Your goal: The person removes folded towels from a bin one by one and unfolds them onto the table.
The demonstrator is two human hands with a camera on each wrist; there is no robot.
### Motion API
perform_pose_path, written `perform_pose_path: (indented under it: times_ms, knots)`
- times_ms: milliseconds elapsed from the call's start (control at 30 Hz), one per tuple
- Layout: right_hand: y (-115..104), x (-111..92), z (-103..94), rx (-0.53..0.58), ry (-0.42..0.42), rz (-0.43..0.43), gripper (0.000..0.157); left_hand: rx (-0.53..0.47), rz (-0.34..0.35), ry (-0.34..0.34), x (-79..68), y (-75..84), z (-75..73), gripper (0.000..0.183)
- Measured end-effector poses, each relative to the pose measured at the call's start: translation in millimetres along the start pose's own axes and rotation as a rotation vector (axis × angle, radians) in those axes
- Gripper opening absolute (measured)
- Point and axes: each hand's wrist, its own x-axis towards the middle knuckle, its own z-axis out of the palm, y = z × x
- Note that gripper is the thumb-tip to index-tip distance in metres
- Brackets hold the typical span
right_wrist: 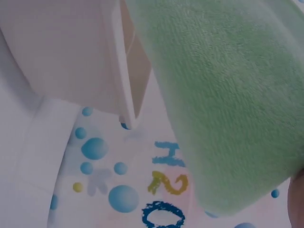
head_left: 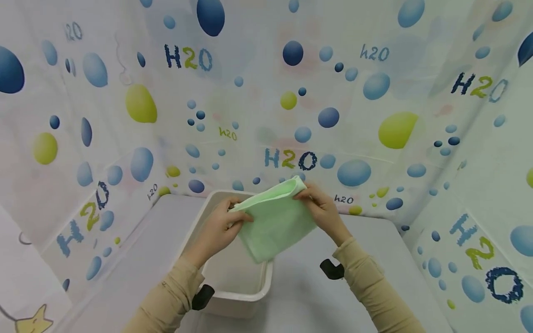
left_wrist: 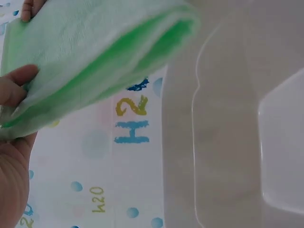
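A light green folded cloth [head_left: 278, 226] with a soft terry-like surface hangs in the air between both hands. My left hand [head_left: 214, 231] pinches its left upper corner between thumb and fingers. At the right upper corner, my right hand [head_left: 321, 210] grips the edge. The folded layers gape a little along the top, as the left wrist view shows on the cloth [left_wrist: 95, 52]. Below and partly behind the cloth stands a whitish plastic tub [head_left: 239, 296]; the cloth covers part of its right side. In the right wrist view only a sliver of the right hand [right_wrist: 297, 202] shows.
The tub stands on a pale grey table [head_left: 320, 296], left of the middle. White curtains [head_left: 258, 92] printed with blue and green bubbles and "H2O" enclose the back and sides. Black mounts [head_left: 202, 297] sit by both wrists.
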Motion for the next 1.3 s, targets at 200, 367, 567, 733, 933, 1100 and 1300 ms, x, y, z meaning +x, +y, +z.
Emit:
perform_pose_path:
  times_ms: [200,367,567,733,933,1100,1300]
  knots:
    - [1,-13,-16.5,-0.042,0.010,0.099,0.022,0.012,-0.200,-0.010,15.7,12.1,8.1,0.019]
    - [1,-25,-28.2,-0.121,0.053,0.112,0.023,-0.076,-0.374,-0.077,32.9,24.8,16.9,0.020]
    - [5,-42,-46.0,-0.065,0.099,0.054,0.023,-0.166,-0.391,-0.175,53.0,37.9,31.6,0.021]
    - [11,-56,-61.6,-0.052,0.111,-0.013,0.037,-0.181,-0.309,-0.160,62.3,44.9,46.6,0.021]
    - [20,-79,-79.3,-0.084,0.144,0.067,0.050,-0.250,-0.464,-0.139,69.2,51.9,71.8,0.013]
    - [31,-103,-85.1,-0.132,0.200,0.185,0.050,-0.381,-0.684,-0.204,70.5,58.5,99.2,0.018]
    - [43,-127,-88.4,-0.156,0.248,0.371,0.051,-0.487,-0.835,-0.222,68.8,70.3,133.9,0.024]
